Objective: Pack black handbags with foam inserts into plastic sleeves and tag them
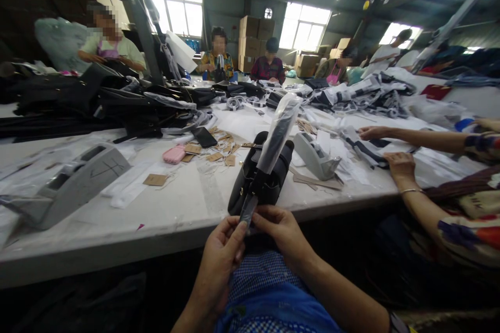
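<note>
A black handbag (238, 179) stands at the table's front edge, straight in front of me. Its black strap (278, 132) lies over the bag, and the upper part is sleeved in clear plastic wrap (291, 106). The strap's lower end, also in plastic, comes down toward me. My left hand (226, 244) pinches this end between thumb and fingers. On the other side, my right hand (283, 231) has its fingers closed at the strap's edge, close to the bag's bottom. What exactly its fingertips hold is partly hidden.
Grey tape dispensers stand left (86, 182) and right (316, 156) of the bag. Paper tags (222, 153), a pink pouch (174, 154) and a phone (203, 137) lie beyond. Black bags (113, 96) pile up at left. A co-worker's hands (400, 166) handle a wrapped strap at right.
</note>
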Demonstrator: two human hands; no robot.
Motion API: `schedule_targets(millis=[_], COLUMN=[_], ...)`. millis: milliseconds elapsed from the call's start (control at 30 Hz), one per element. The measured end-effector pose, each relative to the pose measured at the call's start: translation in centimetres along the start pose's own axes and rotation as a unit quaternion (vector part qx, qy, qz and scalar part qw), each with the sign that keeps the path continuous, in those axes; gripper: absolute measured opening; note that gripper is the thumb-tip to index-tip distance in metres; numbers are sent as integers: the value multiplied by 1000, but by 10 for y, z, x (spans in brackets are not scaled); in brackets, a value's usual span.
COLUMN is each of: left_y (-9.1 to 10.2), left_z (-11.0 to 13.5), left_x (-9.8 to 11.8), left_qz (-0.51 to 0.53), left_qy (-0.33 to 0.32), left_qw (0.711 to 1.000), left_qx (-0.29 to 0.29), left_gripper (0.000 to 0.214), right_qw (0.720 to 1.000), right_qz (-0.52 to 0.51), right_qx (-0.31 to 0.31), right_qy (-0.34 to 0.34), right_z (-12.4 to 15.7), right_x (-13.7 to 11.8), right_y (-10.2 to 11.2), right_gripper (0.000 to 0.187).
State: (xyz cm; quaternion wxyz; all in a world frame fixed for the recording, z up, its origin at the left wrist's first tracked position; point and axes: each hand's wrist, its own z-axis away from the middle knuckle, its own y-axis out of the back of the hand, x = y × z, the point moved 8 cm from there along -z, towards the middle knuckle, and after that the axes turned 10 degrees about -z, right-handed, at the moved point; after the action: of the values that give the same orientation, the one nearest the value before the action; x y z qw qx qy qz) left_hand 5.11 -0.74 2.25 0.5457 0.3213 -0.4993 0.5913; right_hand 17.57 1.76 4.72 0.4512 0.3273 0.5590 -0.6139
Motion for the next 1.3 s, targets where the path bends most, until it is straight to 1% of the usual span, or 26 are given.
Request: schedule_targets(millis=[100, 200, 300, 400, 533, 600, 667, 733, 800, 833, 867, 900, 967, 1000, 1067, 1100, 1133, 1200, 1233, 1300], left_y=[-4, -6, -7, -10, -12, -10, -7, -6, -5, -5, -5, -5, -5, -4, -2, -1, 0, 1, 1, 1], left_z=[0, 0, -1, 1, 6, 6, 4, 2, 1, 0, 0, 0, 0, 0, 1, 1, 1, 1, 1, 0], left_x=[-5, -8, -7, -7, -10, -12, -13, -12, -10, -8, -7, -6, -4, -3, -4, -5, -6, -8, -9, -10], left_qz=[-6, 1, 7, 2, -4, -1, 1, 4, 10, 14, 18, 23, 33, 35, 30, 24, 19, 11, 9, 5], left_qy=[9, 23, 33, 43, 46, 45, 41, 30, 14, 5, -4, -14, -39, -51, -63, -63, -59, -50, -47, -41], left_qw=[1000, 999, 998, 996, 995, 996, 997, 998, 999, 999, 1000, 1000, 999, 998, 996, 995, 995, 995, 995, 996], left_qx=[-29, -46, -53, -75, -87, -79, -67, -55, -41, -31, -20, -7, 18, 31, 57, 69, 78, 88, 89, 85], left_gripper=[39, 39, 39, 38, 38, 38, 39, 38, 38, 39, 41, 44, 50, 51, 51, 50, 49, 49, 50, 51], right_qw=[999, 998, 998, 998, 991, 987, 988, 989, 982, 976, 974, 977, 989, 995, 999, 999, 999, 998, 996, 987], right_qz=[28, 42, 49, 62, 133, 152, 130, 66, -17, -52, -74, -82, -61, -42, -17, -15, -16, -2, 25, 113], right_qx=[15, 29, 17, 1, -21, -46, -80, -127, -172, -182, -180, -165, -108, -79, -38, -32, -35, -66, -86, -115], right_qy=[27, 32, 26, 17, 16, 19, 13, -23, -80, -103, -114, -111, -75, -55, -27, -21, -18, -7, -1, 15], right_z=[-3, -4, -5, -9, -15, -15, -10, -3, 6, 10, 12, 12, 9, 6, 2, 0, -1, -2, -1, 3], right_x=[0, -1, -3, -4, -4, -6, -9, -8, -5, -3, -1, 0, 1, 2, 5, 7, 8, 7, 5, -5], right_y=[1, 0, -5, -10, -14, -16, -16, -19, -25, -29, -32, -35, -37, -37, -38, -39, -38, -36, -33, -22], right_gripper=[38, 37, 35, 33, 25, 25, 28, 35, 48, 52, 52, 49, 40, 40, 44, 47, 51, 56, 57, 59])
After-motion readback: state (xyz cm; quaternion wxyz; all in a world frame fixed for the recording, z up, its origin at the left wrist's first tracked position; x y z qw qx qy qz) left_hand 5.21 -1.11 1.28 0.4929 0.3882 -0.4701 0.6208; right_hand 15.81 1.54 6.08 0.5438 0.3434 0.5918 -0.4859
